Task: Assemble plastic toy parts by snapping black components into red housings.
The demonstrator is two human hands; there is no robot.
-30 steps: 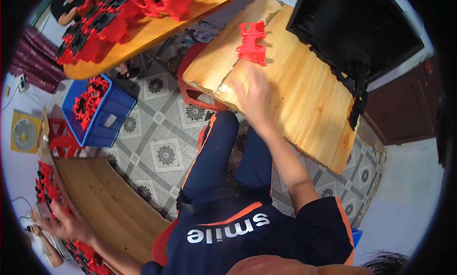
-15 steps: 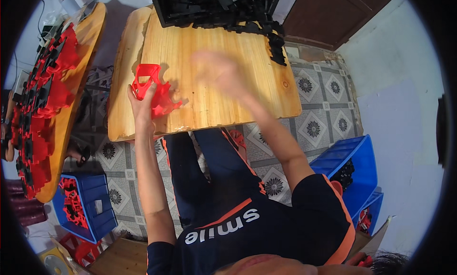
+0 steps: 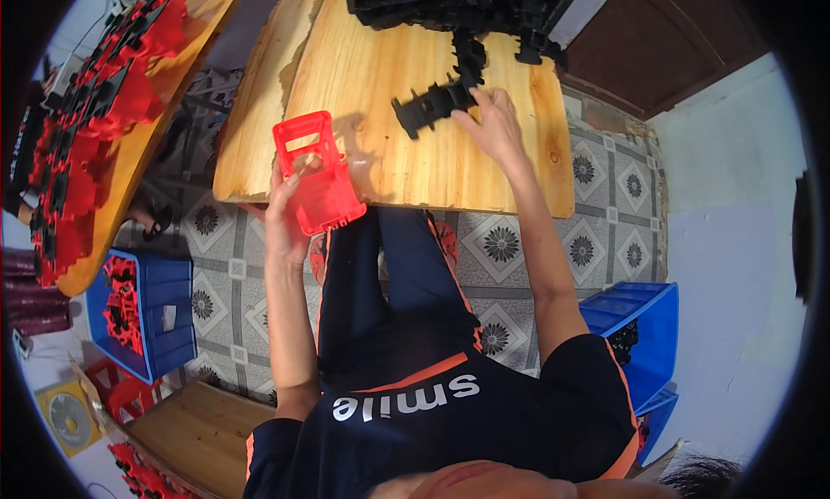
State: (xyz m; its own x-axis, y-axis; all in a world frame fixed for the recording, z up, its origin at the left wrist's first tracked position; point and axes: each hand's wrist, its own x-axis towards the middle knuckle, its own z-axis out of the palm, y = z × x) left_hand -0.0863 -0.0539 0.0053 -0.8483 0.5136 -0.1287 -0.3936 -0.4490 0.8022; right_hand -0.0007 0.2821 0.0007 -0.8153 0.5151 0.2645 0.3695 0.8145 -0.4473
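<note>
Two hands work at the wooden table [image 3: 389, 166]: the left hand [image 3: 287, 212] grips a red plastic frame [image 3: 316, 172] at the near edge, while the right hand [image 3: 493, 123] rests, fingers apparently loose, on a black plastic piece [image 3: 430, 107] near the black pile [image 3: 450, 2].

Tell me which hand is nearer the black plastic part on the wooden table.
Right. The right hand touches the black plastic part; the left hand holds a red plastic part apart.
</note>
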